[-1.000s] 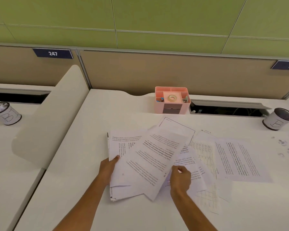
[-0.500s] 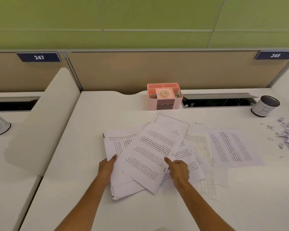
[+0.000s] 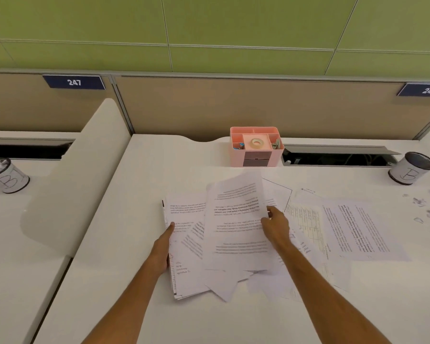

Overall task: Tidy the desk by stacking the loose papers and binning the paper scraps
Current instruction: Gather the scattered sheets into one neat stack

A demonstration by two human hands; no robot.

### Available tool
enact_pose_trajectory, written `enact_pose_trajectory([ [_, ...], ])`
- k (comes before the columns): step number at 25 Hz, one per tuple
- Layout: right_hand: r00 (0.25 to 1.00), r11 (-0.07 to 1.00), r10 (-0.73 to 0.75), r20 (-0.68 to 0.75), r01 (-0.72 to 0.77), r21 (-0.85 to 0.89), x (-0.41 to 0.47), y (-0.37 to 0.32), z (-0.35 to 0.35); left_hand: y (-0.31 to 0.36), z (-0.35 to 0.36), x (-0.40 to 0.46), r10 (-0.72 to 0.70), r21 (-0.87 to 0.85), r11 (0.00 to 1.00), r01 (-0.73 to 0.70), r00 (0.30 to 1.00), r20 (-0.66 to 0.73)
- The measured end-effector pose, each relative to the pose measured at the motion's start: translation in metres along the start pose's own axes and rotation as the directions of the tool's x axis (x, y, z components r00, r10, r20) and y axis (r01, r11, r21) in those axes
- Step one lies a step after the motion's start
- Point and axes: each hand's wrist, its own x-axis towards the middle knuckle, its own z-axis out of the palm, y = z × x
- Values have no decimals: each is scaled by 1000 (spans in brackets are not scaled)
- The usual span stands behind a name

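Left hand (image 3: 164,247): lay flat, steadying the uneven stack of white printed papers (image 3: 184,256).
Right hand (image 3: 274,225): pinched the top white printed sheet (image 3: 236,219) over that stack.
Risk: the sheet could land skewed, or the stack could slide.

The number "247" is printed in white on a dark blue plate (image 3: 74,82) fixed to the partition at the left, and "248" on a matching plate (image 3: 425,90) at the right. A large hand-drawn "B" is marked on the side of each of two cylindrical cans (image 3: 6,178) (image 3: 410,171). Printed lines are seen on the loose papers (image 3: 236,219), but they cannot be read.
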Motion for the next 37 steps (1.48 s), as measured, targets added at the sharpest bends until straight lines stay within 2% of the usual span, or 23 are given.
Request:
enact_pose_trajectory([
  [3, 990, 987, -112, 85, 121, -101, 22, -16, 1, 4, -3, -3, -43, 33, 999, 41, 996, 74],
  [5, 982, 974, -166, 88, 177, -141, 33, -24, 11, 3, -5, -3, -40, 112, 993, 28, 993, 110],
  [7, 983, 969, -174, 55, 181, -168, 42, -29, 22, 0, -7, -1, -13, 171, 985, -2, 997, 82],
  [9, 995, 989, -87, -39, 81, -124, 46, -28, 30, -3, -5, 0, 30, 193, 980, -36, 999, 37],
  [11, 989, 998, 63, -130, -65, -15, 45, -24, 31, -6, -2, 0, 55, 181, 982, -52, 998, -12],
  [13, 974, 985, 168, -151, -162, 54, 36, -18, 28, -6, 1, -2, 65, 148, 987, -56, 996, -56],
  [15, 975, 981, 194, -112, -190, 40, 22, -9, 31, -5, 2, -1, 61, 126, 991, -50, 995, -80],
  [18, 989, 990, 140, -39, -141, -12, 3, 5, 44, -1, 4, 0, 5, 43, 999, -2, 998, -60],
  [20, 997, 995, 67, 38, -64, -77, -8, 10, 57, 2, 3, 0, -28, 14, 1000, 28, 999, -18],
  [24, 959, 972, -78, 273, 134, -192, -20, 6, 63, 1, 2, 2, -31, 110, 994, 25, 998, 53],
  [25, 959, 967, -89, 268, 148, -207, -19, 6, 57, 2, 0, 1, -11, 138, 990, 4, 999, 44],
  [27, 985, 946, -124, 123, 155, -283, -9, 16, 38, 5, -4, -2, 35, 180, 983, -40, 999, 36],
  [29, 992, 888, -117, -41, 86, -452, 7, 35, 13, 9, -12, -3, 67, 197, 978, -73, 997, 40],
  [30, 995, 851, -64, -72, 17, -525, 14, 44, 1, 10, -18, -3, 79, 204, 975, -85, 996, 35],
  [33, 993, 749, 94, -70, -117, -652, 23, 64, -19, 8, -28, -2, 122, 205, 972, -117, 993, -8],
  [35, 993, 704, 77, -90, -118, -700, 22, 69, -19, 4, -29, -3, 146, 196, 971, -137, 989, -35],
  [37, 993, 710, 62, -98, -113, -695, 23, 69, -18, 3, -29, -7, 164, 182, 971, -153, 986, -42],
])
